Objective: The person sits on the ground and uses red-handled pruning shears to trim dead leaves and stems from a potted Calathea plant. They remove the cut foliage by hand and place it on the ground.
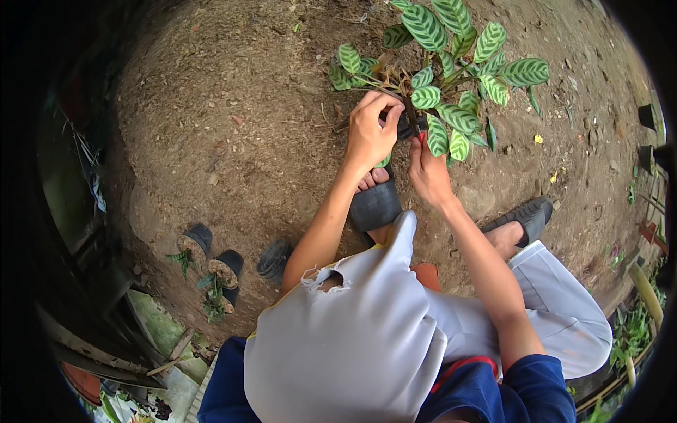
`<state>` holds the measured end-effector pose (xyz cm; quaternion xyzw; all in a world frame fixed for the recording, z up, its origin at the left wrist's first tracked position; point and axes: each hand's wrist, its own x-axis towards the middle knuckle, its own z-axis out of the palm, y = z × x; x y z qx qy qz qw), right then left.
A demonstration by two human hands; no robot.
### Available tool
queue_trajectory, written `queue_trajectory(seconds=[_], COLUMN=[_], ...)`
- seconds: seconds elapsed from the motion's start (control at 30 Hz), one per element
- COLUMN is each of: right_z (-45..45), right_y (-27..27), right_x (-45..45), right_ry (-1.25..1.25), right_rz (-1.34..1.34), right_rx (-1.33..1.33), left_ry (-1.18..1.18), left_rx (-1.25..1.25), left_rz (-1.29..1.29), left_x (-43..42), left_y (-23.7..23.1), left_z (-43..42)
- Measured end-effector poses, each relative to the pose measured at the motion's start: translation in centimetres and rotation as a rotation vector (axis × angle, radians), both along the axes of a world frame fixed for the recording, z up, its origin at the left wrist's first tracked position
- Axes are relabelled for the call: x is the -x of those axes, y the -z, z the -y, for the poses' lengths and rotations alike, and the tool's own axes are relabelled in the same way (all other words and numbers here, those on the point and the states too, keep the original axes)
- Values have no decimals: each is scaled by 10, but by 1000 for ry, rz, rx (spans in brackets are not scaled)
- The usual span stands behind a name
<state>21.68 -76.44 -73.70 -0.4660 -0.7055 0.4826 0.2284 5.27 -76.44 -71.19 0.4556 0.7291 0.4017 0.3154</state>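
Observation:
A potted plant (444,113) with striped light- and dark-green leaves stands before me, its stems meeting in a black pot (404,126) mostly hidden by leaves and hands. My left hand (373,129) pinches a thin stem at the plant's left side, thumb and forefinger together. My right hand (429,172) is closed on the red handle (421,137) of a knife, partly covered by the fingers. Its dark blade (411,113) points up toward the plant's base, just right of my left fingertips. A green leaf (384,160) shows below my left hand, above my sandalled foot.
Bare soil (238,121) surrounds the plant. At lower left are small black pots (228,264) with seedlings, plus a dark pot (274,260). My black sandals (376,205) are close to the work. An orange object (426,276) shows under my leg. Further black pots (646,116) line the right edge.

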Motion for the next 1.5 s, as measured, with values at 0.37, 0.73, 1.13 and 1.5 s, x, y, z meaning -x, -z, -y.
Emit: queue_trajectory(seconds=[0.37, 0.73, 1.13, 1.5], right_z=[-1, 3, -2, -3], right_y=[11, 4, 7, -6], right_x=[29, 21, 33, 6], right_ry=[67, 82, 107, 193], right_rz=[-16, -20, 4, -26], right_rx=[52, 221, 226, 274], left_ry=[25, -86, 22, 100], left_rx=[77, 100, 107, 363], left_rz=[97, 453, 421, -494], left_x=[5, 3, 4, 40], left_y=[7, 15, 16, -69], left_z=[4, -2, 3, 9])
